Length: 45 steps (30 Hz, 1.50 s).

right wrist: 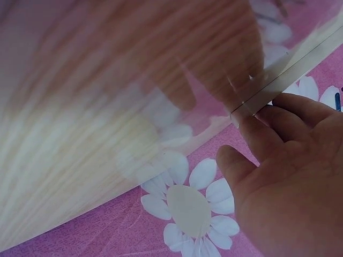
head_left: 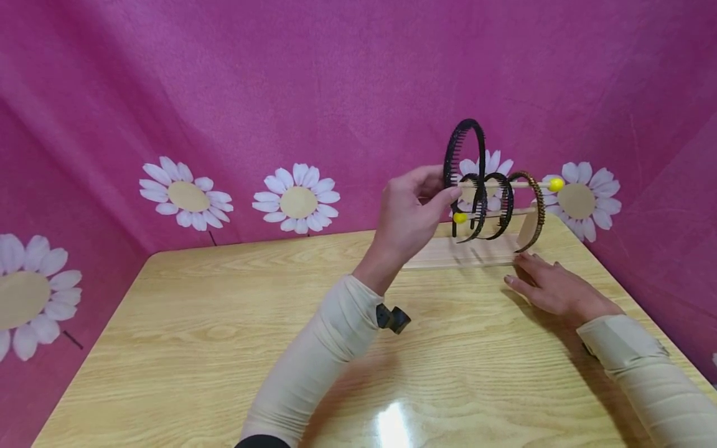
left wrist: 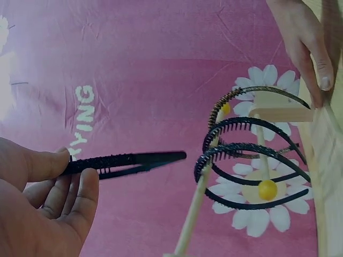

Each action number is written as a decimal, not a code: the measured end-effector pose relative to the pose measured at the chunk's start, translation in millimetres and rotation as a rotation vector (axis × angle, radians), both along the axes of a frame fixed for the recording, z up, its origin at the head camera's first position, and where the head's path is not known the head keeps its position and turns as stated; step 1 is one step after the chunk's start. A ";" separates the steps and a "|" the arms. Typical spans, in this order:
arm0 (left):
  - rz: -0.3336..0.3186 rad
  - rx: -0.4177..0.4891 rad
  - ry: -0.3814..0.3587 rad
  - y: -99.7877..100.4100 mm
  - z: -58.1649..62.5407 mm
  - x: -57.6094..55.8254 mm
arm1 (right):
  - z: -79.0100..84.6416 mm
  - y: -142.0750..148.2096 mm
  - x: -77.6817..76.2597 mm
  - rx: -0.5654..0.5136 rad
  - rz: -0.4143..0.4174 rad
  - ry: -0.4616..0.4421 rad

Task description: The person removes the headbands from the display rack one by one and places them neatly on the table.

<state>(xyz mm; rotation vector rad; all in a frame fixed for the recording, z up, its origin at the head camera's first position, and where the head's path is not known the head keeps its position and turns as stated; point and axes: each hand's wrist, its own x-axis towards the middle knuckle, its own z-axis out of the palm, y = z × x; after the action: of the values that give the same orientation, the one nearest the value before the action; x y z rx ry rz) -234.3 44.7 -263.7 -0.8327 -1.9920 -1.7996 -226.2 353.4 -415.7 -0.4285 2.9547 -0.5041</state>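
Observation:
My left hand [head_left: 411, 211] pinches a black toothed headband [left wrist: 128, 160] near one end, its arch standing up in the head view. In the left wrist view this headband is apart from the wooden rack. Three more headbands hang over the rack's rods: two black toothed ones [left wrist: 252, 152] [head_left: 506, 205] and a brown-gold one [head_left: 540, 214] closest to the upright. Fingertips of my right hand [head_left: 560, 292] touch the right end of the rack's wooden base [head_left: 437, 255]. The right wrist view shows those fingers [right wrist: 257, 134] extended against the base's edge.
Yellow balls [head_left: 556, 185] [head_left: 460, 218] cap the rods, which run lengthwise above the base. The rack stands at the back right of a wood-grain table [head_left: 224, 336]. Behind the table hangs a magenta cloth [head_left: 291, 93] with white daisies.

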 end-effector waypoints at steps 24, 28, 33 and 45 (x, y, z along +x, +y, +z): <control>-0.275 0.142 -0.378 -20.0 -31.5 -9.0 | -1.2 2.0 -2.2 0.012 -0.004 0.010; -0.307 0.131 -0.452 -24.2 -34.1 -9.7 | -1.6 2.4 -1.5 0.008 -0.006 -0.003; -0.344 0.109 -0.541 -29.6 -40.4 -10.6 | -1.8 2.1 -1.2 0.010 -0.003 -0.001; -0.442 0.093 -0.756 -36.0 -64.8 -18.9 | -0.4 1.7 -1.1 0.007 -0.011 -0.004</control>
<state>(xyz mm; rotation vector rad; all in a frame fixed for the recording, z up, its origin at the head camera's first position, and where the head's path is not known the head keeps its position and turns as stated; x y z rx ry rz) -253.1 8.7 -328.5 -0.6495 -2.2272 -2.7573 -227.3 355.0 -416.1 -0.4099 2.9558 -0.4958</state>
